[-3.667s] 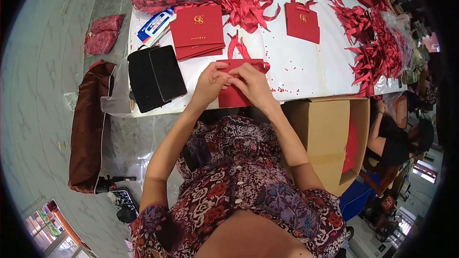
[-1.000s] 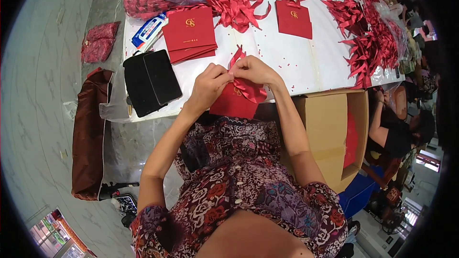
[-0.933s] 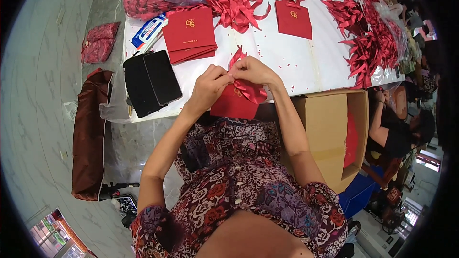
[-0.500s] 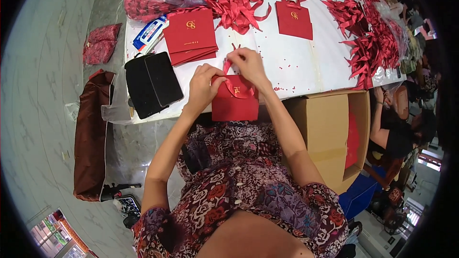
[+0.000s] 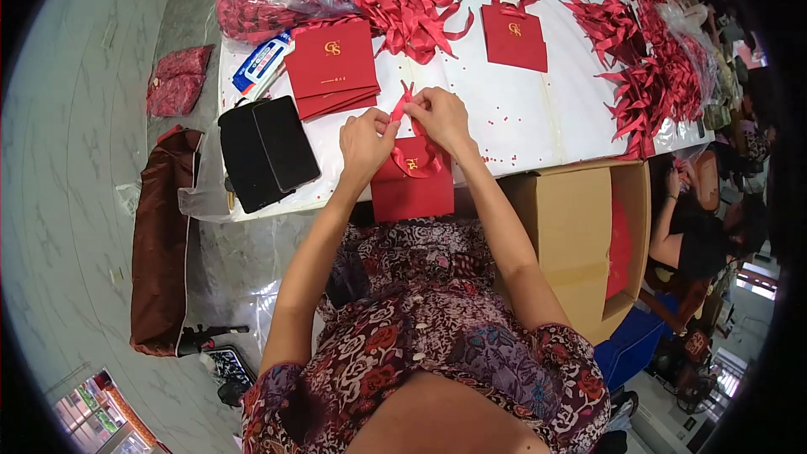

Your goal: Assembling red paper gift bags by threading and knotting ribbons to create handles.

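Observation:
A small red paper bag (image 5: 412, 193) lies at the table's near edge, its lower part hanging over toward my lap. A glossy red ribbon (image 5: 409, 166) loops across its upper part, over a gold print. Just above the bag, my left hand (image 5: 366, 145) pinches the ribbon between thumb and fingers. My right hand (image 5: 442, 122) pinches the ribbon beside it, close to the left fingertips. Two short ribbon ends poke up above my fingers. The exact fold of the ribbon between my fingertips is partly hidden.
A stack of red bags (image 5: 334, 70) and a black case (image 5: 271, 151) lie at left. Loose red ribbons (image 5: 403, 0) pile up beyond. Ribboned bags (image 5: 514, 38) sit farther right, near more ribbons (image 5: 660, 67). An open cardboard box (image 5: 580, 244) stands below the table, and another person's arm (image 5: 664, 210) shows at right.
My left hand has risen from the bag's top edge to the ribbon near my right fingers. The two hands are closer together, and the bag sits slightly lower.

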The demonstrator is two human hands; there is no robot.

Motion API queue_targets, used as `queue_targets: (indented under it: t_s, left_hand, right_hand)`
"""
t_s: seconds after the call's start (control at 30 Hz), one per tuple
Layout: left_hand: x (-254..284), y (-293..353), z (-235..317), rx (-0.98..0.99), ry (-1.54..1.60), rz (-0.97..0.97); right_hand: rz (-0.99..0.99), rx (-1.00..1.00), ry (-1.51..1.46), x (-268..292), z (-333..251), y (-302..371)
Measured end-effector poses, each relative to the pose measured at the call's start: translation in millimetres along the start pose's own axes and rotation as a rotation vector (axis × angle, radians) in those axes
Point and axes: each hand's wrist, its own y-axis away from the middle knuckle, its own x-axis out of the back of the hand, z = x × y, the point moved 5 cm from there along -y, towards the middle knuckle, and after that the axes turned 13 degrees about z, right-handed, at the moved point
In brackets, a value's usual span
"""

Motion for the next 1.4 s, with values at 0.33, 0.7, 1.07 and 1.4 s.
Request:
queue_targets:
  t_s: [0.33,0.7,1.07,1.4]
  left_hand:
    - [-1,7,-7,0.348,0.640,0.058]
    - [25,9,24,-0.030,0.349,0.154]
    - [23,45,23,0.067,0.680,-0.237]
    - [27,46,28,0.159,0.734,-0.118]
  right_hand:
    - [-0.164,-0.128,-0.431,-1,-12,23]
    - [-0.157,-0.167,-0.635,2,-13,22]
    - [0.205,-0.291,-0.611,21,31,-14]
    - [0.237,-0.398,-0.671,34,49,-13]
